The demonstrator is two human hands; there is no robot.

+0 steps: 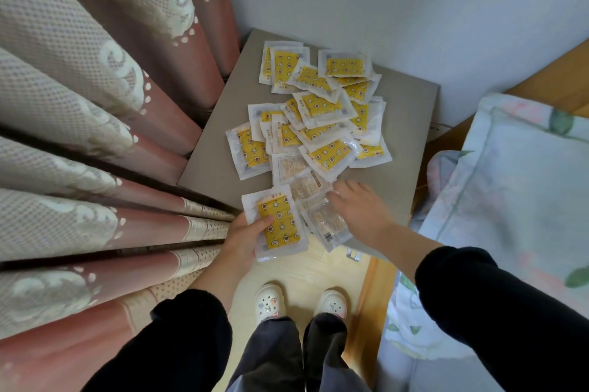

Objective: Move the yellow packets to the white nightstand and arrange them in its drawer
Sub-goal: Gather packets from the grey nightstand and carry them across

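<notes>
Several yellow packets (322, 114) in clear wrappers lie scattered and overlapping on a grey-topped stand (404, 123) in the corner. My left hand (245, 238) grips a small stack of packets (280, 225) at the stand's near edge, thumb on the top yellow face. My right hand (357, 206) reaches over the near packets, fingers spread and lying on face-down clear packets (318, 206). No white nightstand or drawer is in view.
Heavy pink and cream curtains (95, 136) hang close on the left. A bed with a floral pillow (526, 187) and wooden frame stands on the right. A pale wall is behind. My white shoes (299, 302) stand on the light floor below.
</notes>
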